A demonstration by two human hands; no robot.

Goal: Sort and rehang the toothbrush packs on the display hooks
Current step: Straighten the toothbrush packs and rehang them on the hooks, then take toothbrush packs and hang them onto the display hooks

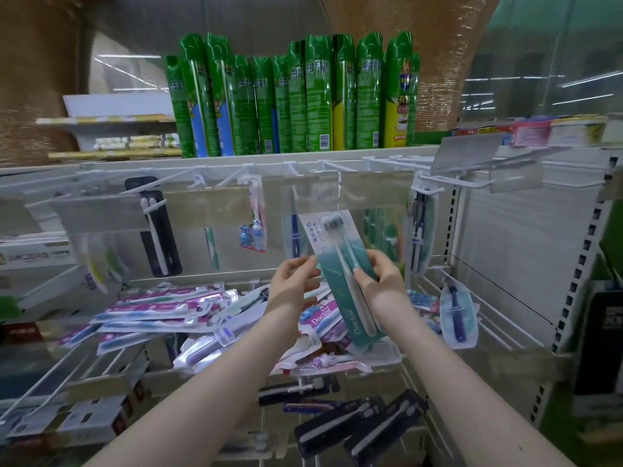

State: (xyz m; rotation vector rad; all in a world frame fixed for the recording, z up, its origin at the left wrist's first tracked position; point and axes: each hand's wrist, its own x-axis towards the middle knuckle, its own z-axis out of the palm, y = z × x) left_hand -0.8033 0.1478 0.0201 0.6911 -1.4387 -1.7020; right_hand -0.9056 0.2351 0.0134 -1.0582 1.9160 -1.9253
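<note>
A teal and white toothbrush pack [340, 261] marked "Doctor" stands nearly upright in front of the display hooks [337, 168]. My right hand [379, 278] grips its right edge at mid height. My left hand [296, 281] touches its left edge with the fingertips, thumb on the front. The pack's top reaches just below the clear price strip [374, 193]. Below my hands lies a heap of loose toothbrush packs [161, 315], mostly pink and purple. Several packs hang on hooks, among them a black one [160, 230] and a navy one [419, 230].
Green spray cans [296, 99] line the shelf above the hooks. Black toothbrush packs [357, 429] lie on the lower wire rack. A perforated shelf upright [580, 264] stands at the right, and boxes [33, 251] sit at the left.
</note>
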